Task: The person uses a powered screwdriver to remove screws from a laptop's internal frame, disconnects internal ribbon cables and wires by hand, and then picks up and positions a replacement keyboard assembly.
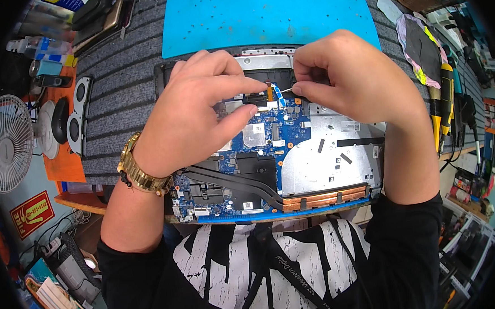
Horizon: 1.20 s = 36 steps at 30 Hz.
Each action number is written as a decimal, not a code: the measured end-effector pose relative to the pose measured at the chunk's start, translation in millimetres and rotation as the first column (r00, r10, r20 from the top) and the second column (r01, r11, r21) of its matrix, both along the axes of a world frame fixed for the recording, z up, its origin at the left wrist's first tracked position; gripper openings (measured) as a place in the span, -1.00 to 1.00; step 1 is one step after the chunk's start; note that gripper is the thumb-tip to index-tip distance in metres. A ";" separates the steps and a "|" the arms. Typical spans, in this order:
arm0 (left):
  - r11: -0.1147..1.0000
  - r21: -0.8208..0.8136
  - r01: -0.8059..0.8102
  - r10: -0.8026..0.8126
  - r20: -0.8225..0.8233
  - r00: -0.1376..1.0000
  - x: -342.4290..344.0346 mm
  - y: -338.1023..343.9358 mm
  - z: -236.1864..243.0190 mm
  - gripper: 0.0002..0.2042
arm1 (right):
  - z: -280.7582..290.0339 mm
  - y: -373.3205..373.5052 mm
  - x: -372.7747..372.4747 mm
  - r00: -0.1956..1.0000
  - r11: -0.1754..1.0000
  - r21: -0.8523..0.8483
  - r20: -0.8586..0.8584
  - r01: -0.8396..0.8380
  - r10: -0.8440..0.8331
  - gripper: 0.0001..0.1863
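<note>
An opened laptop base (327, 166) lies in front of me, its blue circuit board (290, 118) and copper heatsink (324, 199) exposed. My left hand (193, 107) reaches over the board's left part, with index finger and thumb apart. That index fingertip is at an orange ribbon cable (269, 91) near the board's far edge. Beside it, a blue-and-white ribbon cable (279, 96) curves down to the board. My right hand (350, 80) is closed in a pinch on a thin metal tool (288, 89), whose tip points at the blue-and-white cable; most of the tool is hidden.
Beyond the laptop spreads a turquoise mat (267, 17) on a grey ribbed surface. A dual-fan piece (81, 116) and a white fan (7, 143) stand at left. Yellow-and-black screwdrivers (447, 100) and a colourful edged cloth (419, 47) lie at right.
</note>
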<state>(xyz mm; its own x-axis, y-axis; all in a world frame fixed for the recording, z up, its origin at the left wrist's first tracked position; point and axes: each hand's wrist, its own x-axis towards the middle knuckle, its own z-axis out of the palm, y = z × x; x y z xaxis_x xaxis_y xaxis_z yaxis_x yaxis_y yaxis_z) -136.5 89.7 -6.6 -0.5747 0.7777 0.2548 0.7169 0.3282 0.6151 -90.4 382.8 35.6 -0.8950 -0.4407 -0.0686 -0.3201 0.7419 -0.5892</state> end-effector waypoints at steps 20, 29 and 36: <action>1.000 0.015 0.005 -0.005 0.004 1.000 0.4 2.3 4.1 -0.67 | 2.0 3.3 0.6 0.999 0.998 -0.040 -0.027 -0.038 0.037 -0.76; 0.997 0.072 -0.027 0.020 0.091 0.996 1.8 3.9 2.7 -0.68 | 10.2 1.0 -2.0 0.999 0.999 -0.030 0.049 -0.014 0.015 -0.82; 0.999 0.028 -0.015 0.015 0.000 1.000 1.0 2.7 5.6 -0.73 | 7.4 2.7 -2.3 0.998 0.999 -0.037 0.068 0.003 -0.001 -0.82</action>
